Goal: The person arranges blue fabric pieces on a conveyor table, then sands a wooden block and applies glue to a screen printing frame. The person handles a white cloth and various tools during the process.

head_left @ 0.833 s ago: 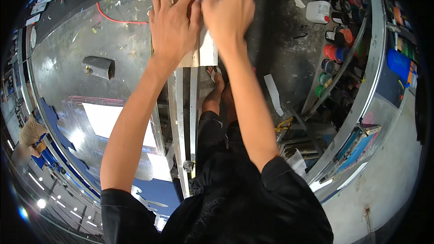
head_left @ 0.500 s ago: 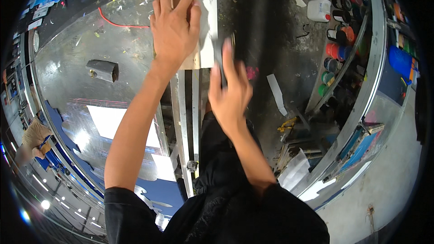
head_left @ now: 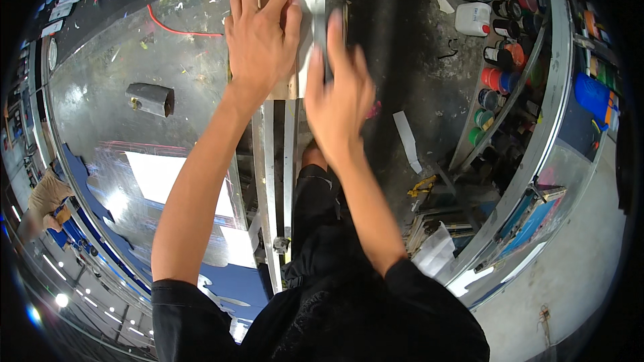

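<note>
At the top of the head view, a pale rectangular board with a wood-coloured part at its near end lies across metal rails at the table edge. My left hand presses down on it from the left, fingers bent over its top and the thumb side toward the right. Along the board's right edge is my right hand, blurred by motion. Its thumb and fingers close round a thin grey, blade-like tool, which is too smeared to name and lies against or very near that edge.
To the left, the shiny table carries a dark grey block, a red cord and white sheets. Paint pots and a white jug stand at the right. A paper strip lies on the floor.
My right hand has moved forward, away from me, along the board's right edge with the grey tool. My left hand stays on the board; the whole view has shifted slightly.
</note>
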`<action>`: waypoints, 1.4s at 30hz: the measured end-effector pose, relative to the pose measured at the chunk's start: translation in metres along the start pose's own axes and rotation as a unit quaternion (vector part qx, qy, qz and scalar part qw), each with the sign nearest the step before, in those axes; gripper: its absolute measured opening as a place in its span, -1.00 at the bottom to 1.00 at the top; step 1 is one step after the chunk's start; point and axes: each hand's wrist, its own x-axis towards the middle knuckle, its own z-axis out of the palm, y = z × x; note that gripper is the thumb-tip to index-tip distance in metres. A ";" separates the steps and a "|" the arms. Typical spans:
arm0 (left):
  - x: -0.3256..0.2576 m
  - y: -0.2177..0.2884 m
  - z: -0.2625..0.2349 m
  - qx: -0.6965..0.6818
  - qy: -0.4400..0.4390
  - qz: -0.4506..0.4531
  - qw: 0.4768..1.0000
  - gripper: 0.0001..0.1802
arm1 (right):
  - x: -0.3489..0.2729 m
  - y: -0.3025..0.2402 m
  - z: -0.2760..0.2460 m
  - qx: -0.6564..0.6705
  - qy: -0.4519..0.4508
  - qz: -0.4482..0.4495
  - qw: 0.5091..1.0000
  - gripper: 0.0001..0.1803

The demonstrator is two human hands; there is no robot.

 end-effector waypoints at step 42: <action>0.005 0.020 -0.024 -0.008 -0.004 -0.005 1.000 -0.64 | -0.051 0.014 -0.017 0.031 -0.029 -0.048 0.998 -0.38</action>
